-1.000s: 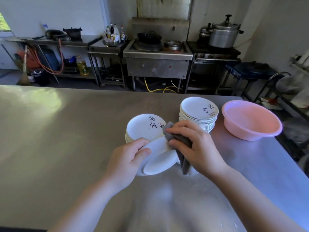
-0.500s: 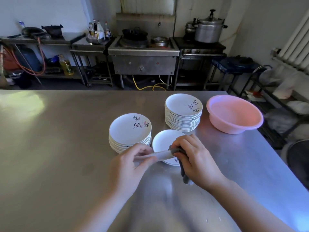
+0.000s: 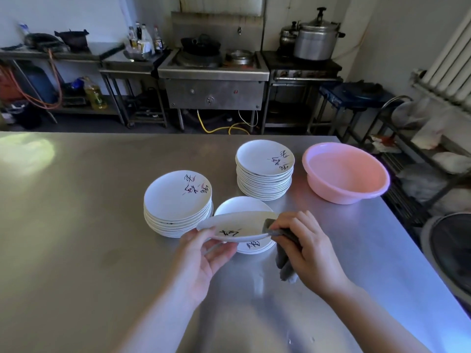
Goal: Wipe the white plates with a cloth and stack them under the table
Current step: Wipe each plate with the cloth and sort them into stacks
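Head view: left hand [image 3: 204, 261] pinching plate [image 3: 237, 226] rim; right hand [image 3: 308, 250] gripping cloth [image 3: 286, 250] against plate edge, above worktop [image 3: 89, 225] middle.

This was a commercial kitchen. A stainless-steel wok range [image 3: 214, 72] stood against the back wall, with a large pressure cooker [image 3: 316, 40] to its right, condiment bottles [image 3: 144, 39] to its left and a steel prep table [image 3: 76, 212] in front.
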A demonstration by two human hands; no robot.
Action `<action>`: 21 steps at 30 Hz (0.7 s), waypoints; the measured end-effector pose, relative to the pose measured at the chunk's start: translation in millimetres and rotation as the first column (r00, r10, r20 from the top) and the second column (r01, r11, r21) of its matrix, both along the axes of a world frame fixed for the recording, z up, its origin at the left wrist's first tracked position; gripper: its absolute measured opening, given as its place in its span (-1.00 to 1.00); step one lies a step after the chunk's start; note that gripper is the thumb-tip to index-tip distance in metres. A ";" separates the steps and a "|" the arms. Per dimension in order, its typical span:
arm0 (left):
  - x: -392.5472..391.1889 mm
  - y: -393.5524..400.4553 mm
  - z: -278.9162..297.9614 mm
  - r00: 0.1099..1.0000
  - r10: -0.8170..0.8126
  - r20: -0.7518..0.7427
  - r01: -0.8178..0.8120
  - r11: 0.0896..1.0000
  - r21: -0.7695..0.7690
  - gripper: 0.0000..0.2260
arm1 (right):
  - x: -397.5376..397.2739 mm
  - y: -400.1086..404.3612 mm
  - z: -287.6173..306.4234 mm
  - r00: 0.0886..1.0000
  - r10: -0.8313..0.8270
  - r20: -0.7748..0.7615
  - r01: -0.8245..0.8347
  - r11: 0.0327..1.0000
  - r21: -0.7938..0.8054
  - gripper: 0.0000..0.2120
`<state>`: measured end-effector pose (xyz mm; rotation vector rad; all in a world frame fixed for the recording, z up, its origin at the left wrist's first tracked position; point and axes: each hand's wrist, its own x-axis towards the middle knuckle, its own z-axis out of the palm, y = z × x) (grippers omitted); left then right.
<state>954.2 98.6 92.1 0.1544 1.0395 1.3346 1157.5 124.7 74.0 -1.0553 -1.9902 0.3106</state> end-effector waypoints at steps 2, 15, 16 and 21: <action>5.3 1.1 -9.0 0.999 0.042 -0.029 -0.041 0.998 0.044 -0.66 | 9.6 3.1 3.7 0.991 -0.040 -0.130 0.025 0.993 -0.115 -0.85; 7.4 31.7 -76.6 0.987 -0.065 -0.146 0.059 0.997 -0.048 -0.49 | 30.1 7.4 -21.3 0.785 -0.505 -0.359 0.264 0.797 -0.543 -0.67; 7.5 36.8 -80.5 0.987 -0.072 -0.144 0.065 0.996 -0.055 -0.48 | 28.4 6.4 -21.6 0.780 -0.507 -0.367 0.264 0.797 -0.543 -0.66; 9.3 61.6 -94.6 0.987 -0.099 -0.131 0.092 0.994 -0.056 -0.44 | 20.1 7.9 -22.9 0.763 -0.520 -0.384 0.253 0.787 -0.563 -0.65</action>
